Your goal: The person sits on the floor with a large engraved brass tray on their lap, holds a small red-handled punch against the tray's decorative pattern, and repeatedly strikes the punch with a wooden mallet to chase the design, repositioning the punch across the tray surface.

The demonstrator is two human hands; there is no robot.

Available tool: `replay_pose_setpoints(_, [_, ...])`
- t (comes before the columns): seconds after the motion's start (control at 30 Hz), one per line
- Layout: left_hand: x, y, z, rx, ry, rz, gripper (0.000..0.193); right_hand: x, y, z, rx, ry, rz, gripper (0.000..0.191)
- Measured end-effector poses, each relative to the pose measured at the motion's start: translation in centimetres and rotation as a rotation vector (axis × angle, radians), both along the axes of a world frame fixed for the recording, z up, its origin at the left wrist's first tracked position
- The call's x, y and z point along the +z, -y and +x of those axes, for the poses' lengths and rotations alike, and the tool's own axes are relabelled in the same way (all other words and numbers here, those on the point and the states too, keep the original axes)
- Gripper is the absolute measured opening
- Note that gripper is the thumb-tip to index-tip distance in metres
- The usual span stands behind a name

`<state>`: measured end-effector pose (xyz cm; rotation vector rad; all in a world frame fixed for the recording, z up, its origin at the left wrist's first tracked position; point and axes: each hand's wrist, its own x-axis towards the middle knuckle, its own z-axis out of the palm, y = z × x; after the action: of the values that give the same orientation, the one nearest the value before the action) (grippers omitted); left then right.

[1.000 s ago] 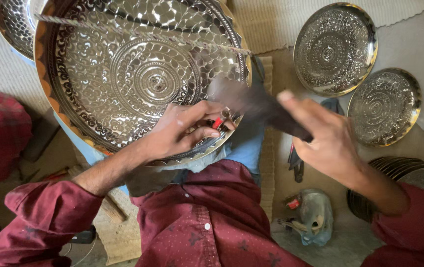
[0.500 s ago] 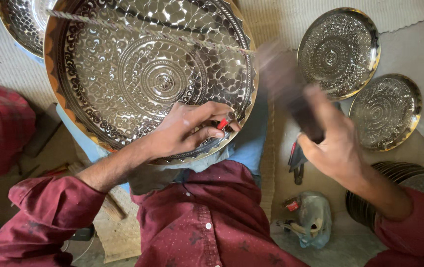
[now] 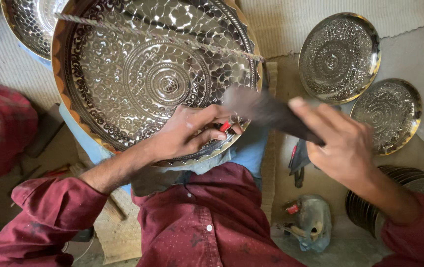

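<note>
A large round engraved metal tray [image 3: 123, 64] with a brass-coloured rim lies in front of me. My left hand [image 3: 187, 133] rests on its lower right rim, fingers pinched on a small red-tipped punch [image 3: 225, 126] held against the metal. My right hand [image 3: 340, 143] grips the handle of a dark hammer [image 3: 266, 111], blurred with motion, its head just right of the punch.
Two smaller engraved plates [image 3: 339, 57] [image 3: 387, 116] lie on the floor at right, with a stack of plates [image 3: 395, 198] below them. Another tray [image 3: 29, 24] shows at top left. A twisted cord [image 3: 138, 32] crosses the big tray. Pliers [image 3: 298, 160] and a grey bundle [image 3: 311, 222] lie near my right knee.
My right hand raised the hammer away to the upper right, then swung it back down toward the punch. My left hand stayed on the tray rim.
</note>
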<state>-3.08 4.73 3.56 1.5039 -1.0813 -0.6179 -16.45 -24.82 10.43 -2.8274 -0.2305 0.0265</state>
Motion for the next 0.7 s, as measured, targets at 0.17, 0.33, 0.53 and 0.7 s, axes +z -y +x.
replay_pose_setpoints(0.17, [0.2, 0.0, -0.1, 0.010, -0.010, -0.011, 0.042, 0.2, 0.0, -0.2, 0.038, -0.013, -0.216, 0.084])
replay_pose_setpoints(0.33, [-0.2, -0.1, -0.2, 0.043, -0.075, 0.009, 0.043, -0.1, 0.1, -0.1, -0.014, -0.051, -0.005, 0.079])
replay_pose_setpoints(0.53, [-0.6, 0.1, -1.1, 0.118, -0.189, -0.056, 0.043, -0.5, -0.4, 0.0, -0.385, 0.009, 0.622, 0.083])
replay_pose_setpoints(0.7, [-0.8, 0.0, -0.7, 0.091, -0.153, 0.088, 0.043, -0.1, -0.7, 1.0, 0.025, 0.077, 0.179, 0.072])
